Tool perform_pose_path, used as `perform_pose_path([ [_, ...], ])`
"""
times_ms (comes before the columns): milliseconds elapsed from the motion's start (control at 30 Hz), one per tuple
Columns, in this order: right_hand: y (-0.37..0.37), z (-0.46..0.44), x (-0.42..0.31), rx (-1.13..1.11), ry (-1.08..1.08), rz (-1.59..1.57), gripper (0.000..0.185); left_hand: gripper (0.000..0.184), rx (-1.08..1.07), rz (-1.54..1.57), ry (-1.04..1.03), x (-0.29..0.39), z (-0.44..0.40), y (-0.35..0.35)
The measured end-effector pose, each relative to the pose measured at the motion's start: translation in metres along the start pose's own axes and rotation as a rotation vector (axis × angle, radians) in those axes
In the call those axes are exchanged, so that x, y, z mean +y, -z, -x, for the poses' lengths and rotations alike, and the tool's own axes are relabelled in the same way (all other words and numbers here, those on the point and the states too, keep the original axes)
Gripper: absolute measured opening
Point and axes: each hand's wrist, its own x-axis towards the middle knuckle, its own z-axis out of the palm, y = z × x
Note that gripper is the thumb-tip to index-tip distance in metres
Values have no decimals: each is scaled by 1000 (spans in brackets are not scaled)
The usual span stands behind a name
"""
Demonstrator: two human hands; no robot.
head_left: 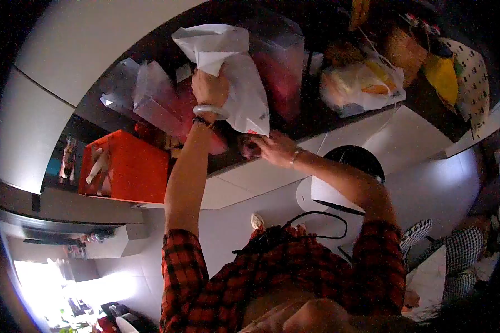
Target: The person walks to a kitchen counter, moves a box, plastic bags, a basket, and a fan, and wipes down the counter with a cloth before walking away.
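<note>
My left hand [210, 89], with a pale bangle and a dark beaded bracelet at the wrist, is closed around the gathered upper part of a white bag [244, 83]. The bag hangs tall and creased, with a small red mark at its lower corner. Beside that corner is my right hand [278, 150], its fingers stretched out to the bag's bottom edge. Under those fingertips lies a small dark pinkish patch, too dim to make out. Translucent bags with pink contents, one bag [280, 61] behind on the right and another bag [153, 89] on the left, flank the white bag.
An orange box [130, 169] stands at the left of the dark surface. At the right sit a filled clear plastic bag [366, 86], a yellow item [441, 77] and a dotted bag [472, 77]. A black-and-white round bin [344, 183] stands below my right forearm. Checked chairs [461, 250] are lower right.
</note>
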Motion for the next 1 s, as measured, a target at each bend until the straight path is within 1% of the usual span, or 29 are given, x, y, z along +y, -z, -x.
perform_pose_path([
  [33, 20, 19, 5, -91, 1, 105, 48, 32, 11, 0, -27, 1, 7, 2],
  [67, 25, 38, 20, -30, 18, 163, 50, 37, -64, 56, -40, -5, 14, 2],
  [100, 28, 54, 36, 32, 33, 222, 52, 37, -68, 62, -44, -12, 21, -4],
  [167, 55, 67, 55, -87, -47, 264, 53, 46, -95, 37, -35, -22, 26, -8],
  [200, 61, 72, 62, -86, -47, 266, 53, 53, -140, 7, 39, -4, 35, 5],
  [233, 65, 77, 69, -96, -109, 253, 53, 53, -139, 6, 37, -7, 42, 5],
  [267, 66, 80, 73, -104, -171, 241, 53, 57, -100, 33, -25, -15, 48, 1],
  [300, 70, 80, 72, -97, -173, 243, 53, 61, -62, 59, -89, -18, 55, 2],
  [333, 76, 79, 67, -88, -144, 271, 53, 69, -91, 48, -38, 7, 66, 26],
  [367, 79, 78, 65, -78, -115, 297, 54, 69, -90, 45, -43, 27, 79, 41],
  [433, 71, 79, 67, -46, -120, 283, 54, 76, 265, -211, -169, 56, 106, 56],
  [467, 65, 79, 70, -19, -126, 276, 54, 76, 263, -213, -176, 63, 118, 57],
  [533, 59, 77, 71, 12, -121, 334, 54, 78, 552, 100, -457, 77, 136, 52],
  [567, 56, 78, 70, 35, -115, 390, 53, 78, 546, 103, -460, 85, 143, 46],
  [633, 61, 76, 68, 19, -118, 359, 53, 75, 120, -271, -716, 102, 152, 32],
  [667, 64, 74, 66, 3, -120, 327, 53, 75, 118, -268, -724, 110, 149, 22],
  [700, 67, 72, 63, 6, -128, 329, 53, 69, -40, -430, -891, 121, 137, 10],
  [733, 70, 70, 59, -42, -181, 300, 52, 64, -202, -593, -1055, 129, 123, -1],
  [767, 74, 70, 59, -89, -236, 271, 51, 64, -201, -588, -1065, 127, 107, -19],
  [800, 75, 73, 61, -85, -246, 275, 51, 61, -178, -745, -1165, 119, 92, -44],
  [833, 73, 76, 65, -21, -202, 255, 51, 58, -151, -906, -1262, 116, 78, -60],
  [867, 72, 78, 69, 44, -157, 237, 50, 58, -146, -899, -1274, 119, 66, -67],
  [900, 75, 79, 72, 45, -169, 237, 50, 55, -194, -1046, -1256, 121, 56, -69],
  [933, 83, 77, 73, -1, -344, 132, 49, 53, -242, -1193, -1232, 124, 48, -69],
  [967, 91, 76, 73, -47, -515, 26, 49, 53, -246, -1186, -1240, 126, 39, -69],
  [1000, 118, 74, 62, -143, -575, 40, 49, 48, -355, -1199, -1186, 130, 30, -66],
])
